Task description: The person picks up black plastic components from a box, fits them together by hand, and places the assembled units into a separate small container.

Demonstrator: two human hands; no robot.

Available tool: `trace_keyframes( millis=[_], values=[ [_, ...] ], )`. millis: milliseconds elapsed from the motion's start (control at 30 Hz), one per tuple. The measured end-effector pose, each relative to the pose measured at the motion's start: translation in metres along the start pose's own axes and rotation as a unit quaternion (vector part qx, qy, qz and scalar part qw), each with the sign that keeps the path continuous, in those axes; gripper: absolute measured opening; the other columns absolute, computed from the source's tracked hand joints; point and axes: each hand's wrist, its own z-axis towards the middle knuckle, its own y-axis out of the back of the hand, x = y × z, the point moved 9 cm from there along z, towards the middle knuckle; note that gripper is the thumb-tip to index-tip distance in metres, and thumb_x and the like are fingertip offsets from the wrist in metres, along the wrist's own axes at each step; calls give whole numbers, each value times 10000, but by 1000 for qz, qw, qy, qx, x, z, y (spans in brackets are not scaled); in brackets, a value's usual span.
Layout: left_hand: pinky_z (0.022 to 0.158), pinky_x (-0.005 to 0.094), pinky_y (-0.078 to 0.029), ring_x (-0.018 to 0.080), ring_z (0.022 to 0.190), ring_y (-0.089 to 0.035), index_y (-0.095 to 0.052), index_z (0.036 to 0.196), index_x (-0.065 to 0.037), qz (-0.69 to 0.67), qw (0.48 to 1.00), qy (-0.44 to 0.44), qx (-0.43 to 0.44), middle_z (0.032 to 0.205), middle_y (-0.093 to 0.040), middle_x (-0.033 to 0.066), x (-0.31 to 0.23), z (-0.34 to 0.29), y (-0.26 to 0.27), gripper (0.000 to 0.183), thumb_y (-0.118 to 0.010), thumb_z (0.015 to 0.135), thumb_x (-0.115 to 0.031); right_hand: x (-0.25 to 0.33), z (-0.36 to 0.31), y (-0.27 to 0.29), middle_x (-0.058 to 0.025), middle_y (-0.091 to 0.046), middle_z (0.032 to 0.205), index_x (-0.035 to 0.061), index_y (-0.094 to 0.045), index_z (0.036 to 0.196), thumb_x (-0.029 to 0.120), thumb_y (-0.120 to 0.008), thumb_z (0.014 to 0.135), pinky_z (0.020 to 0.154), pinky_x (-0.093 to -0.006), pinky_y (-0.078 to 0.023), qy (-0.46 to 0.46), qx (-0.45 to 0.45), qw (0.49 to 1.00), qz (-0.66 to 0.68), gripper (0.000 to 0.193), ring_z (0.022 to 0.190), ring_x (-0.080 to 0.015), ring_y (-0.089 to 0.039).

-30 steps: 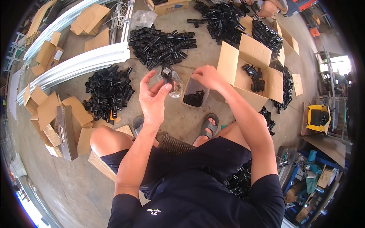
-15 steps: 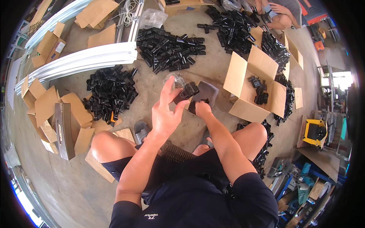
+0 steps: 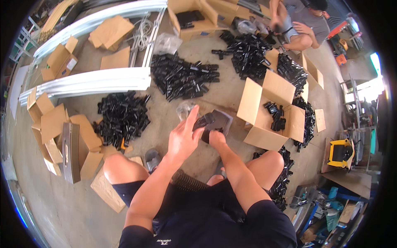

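My left hand (image 3: 182, 140) is in front of me, its index finger stretched out. Its thumb and other fingers close on a black tubular fitting (image 3: 205, 120). Close by on the right, my right hand (image 3: 216, 139) is curled into a fist. A small dark piece shows at its fingers, too hidden to name. Both hands are over a dark grey flat-topped block (image 3: 223, 119), which the fitting overlaps; whether they touch, I cannot tell. Behind my left fingers lies a crumpled clear plastic bag (image 3: 185, 109).
Black fittings lie in a left pile (image 3: 123, 118), a middle pile (image 3: 180, 78) and a far pile (image 3: 250, 53). An open cardboard box (image 3: 271, 138) at right holds several. White metal rails (image 3: 103, 79) and another carton (image 3: 89, 138) are left. Another person (image 3: 304, 31) sits far right.
The view has tilted, so the surroundings sit lower. My left hand has come nearer my right, bringing the black fitting over the grey block. My right hand remains at the block.
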Motion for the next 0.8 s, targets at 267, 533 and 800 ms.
trace_keyframes(
  millis=[267, 533, 800],
  values=[
    [787, 417, -579, 350, 921, -717, -407, 1553, -98, 25, 999, -12, 23, 1061, -745, 128, -13, -8, -5, 795, -779, 851, -58, 14, -6, 6, -216, -746, 1108, 8, -771, 1025, 124, -587, 910, 870, -411, -609, 21, 39, 999, 18, 246, 1022, -322, -745],
    [819, 396, -593, 337, 966, -730, -428, 1530, -44, 101, 989, -99, 44, 1084, -754, 137, -59, 8, 38, 781, -791, 839, -37, 22, 2, 24, -255, -740, 1049, -12, -751, 968, 129, -625, 881, 862, -431, -607, -3, -20, 994, 103, 209, 1003, -363, -741],
    [830, 363, -583, 263, 884, -754, -340, 1561, -30, -59, 990, 129, -17, 1060, -759, 215, 3, 18, 34, 850, -802, 848, -49, -5, -4, 158, -176, -715, 761, -49, -701, 889, 249, -691, 931, 705, -402, -605, 64, -196, 956, 210, 301, 801, -295, -756]
  ],
)
